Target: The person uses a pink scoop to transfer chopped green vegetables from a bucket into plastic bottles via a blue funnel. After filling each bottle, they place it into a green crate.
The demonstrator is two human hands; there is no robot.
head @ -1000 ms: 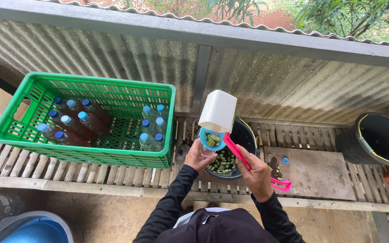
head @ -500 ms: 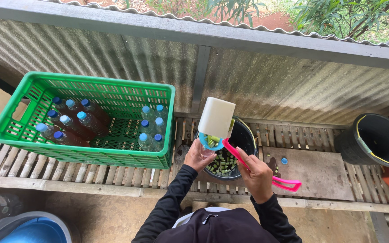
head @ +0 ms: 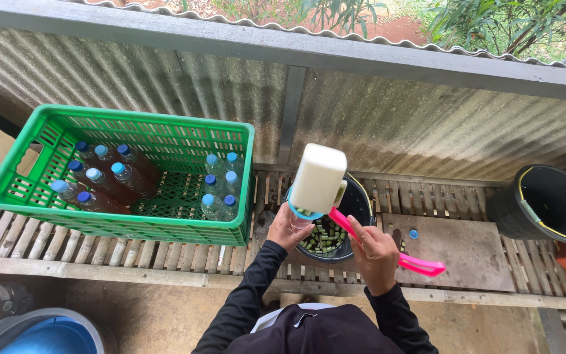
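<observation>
Funnel (head: 314, 190), blue at the rim with a cream-white scoop (head: 319, 177) tipped over it, is held up by the left hand (head: 288, 228), whose grip is clenched around a clear bottle neck under the funnel; the bottle itself is mostly hidden by the fingers. Green cut pieces are seen at the funnel's rim. The pink handle (head: 388, 248) of the scoop is grasped by the right hand (head: 375, 252), the grip clenched about its middle, and the handle's looped end sticks out toward 4 o'clock of that hand. Both hands are held over a black bucket (head: 352, 226) at the middle of the slatted wooden bench (head: 185, 252), and the bucket is seen to hold more green cut pieces (head: 325, 236).

At 3 o'clock of the bucket a flat wooden board (head: 453, 249) is laid on the bench, with a small blue cap (head: 414, 233) and a few green bits resting on it. Further toward 3 o'clock a second black bucket (head: 545, 203) is placed, well apart from the hands. At 9 o'clock a green plastic crate (head: 185, 229) is set on the bench, and blue-capped bottles (head: 103, 177) are stood inside it in two groups. A corrugated metal wall (head: 165, 85) is seen at 12 o'clock behind the bench. At 7 o'clock, below the bench, a blue tub (head: 47, 334) is partly in view.
</observation>
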